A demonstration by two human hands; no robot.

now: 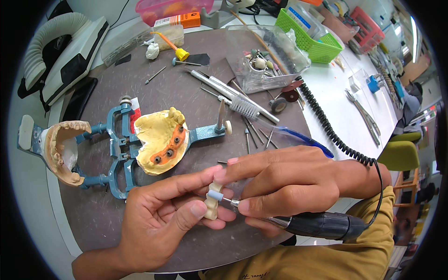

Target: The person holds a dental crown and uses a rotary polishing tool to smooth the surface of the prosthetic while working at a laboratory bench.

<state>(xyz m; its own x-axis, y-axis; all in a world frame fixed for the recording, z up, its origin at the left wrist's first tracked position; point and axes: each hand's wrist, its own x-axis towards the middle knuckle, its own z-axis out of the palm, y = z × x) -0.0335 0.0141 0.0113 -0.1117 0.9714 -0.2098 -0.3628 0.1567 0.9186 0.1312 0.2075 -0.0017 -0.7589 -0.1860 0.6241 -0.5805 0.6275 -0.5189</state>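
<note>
My left hand [156,219] pinches a small cream tooth-shaped piece [211,210] between thumb and fingers. My right hand [291,186] is closed on a black and silver rotary handpiece [322,226], its pale blue cylindrical bit [214,195] against the piece. A fingertip of the right hand also meets the piece's upper end or the left fingertip beside it. Above my hands lies a blue metal articulator [205,133] carrying a yellow cast [148,121] with an orange insert and dark metal fittings, and a beige cast [63,168] at its left.
A clear box of burs [261,65], metal tools [219,88] and blue-rimmed clear goggles [303,140] lie behind my hands. A coiled black cord [336,130] runs to the handpiece. A white suction unit [74,65] sits at the left, a green basket [312,49] at the back, tweezers [368,121] at the right.
</note>
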